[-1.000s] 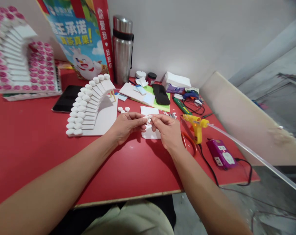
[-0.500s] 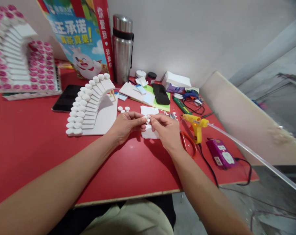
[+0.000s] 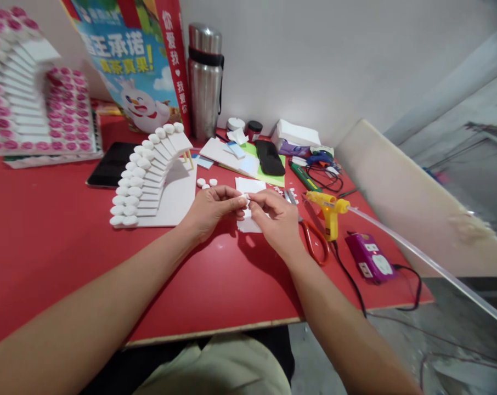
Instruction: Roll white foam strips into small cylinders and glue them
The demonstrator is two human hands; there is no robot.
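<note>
A small white piece is pinched between the fingertips of both my hands, over white paper sheets. My left hand is closed, thumb and fingers pressed together on the piece's left side. From the right, my right hand grips the same piece with thumb and forefinger; the fingers hide much of it. Just beyond my left hand lie several white discs. To the left stands a white curved staircase model, its outer edge lined with similar white discs. Orange-handled scissors lie beside my right hand, near small white scraps.
A yellow glue gun with a long glue stick stands at right, near a purple power socket and its cord. Behind are a steel flask, a printed bag, a black tablet and a pink-flowered staircase model.
My right hand's fingers have shifted slightly on the white piece, with the thumb now lower and less of the piece showing. My left hand keeps nearly the same place.
</note>
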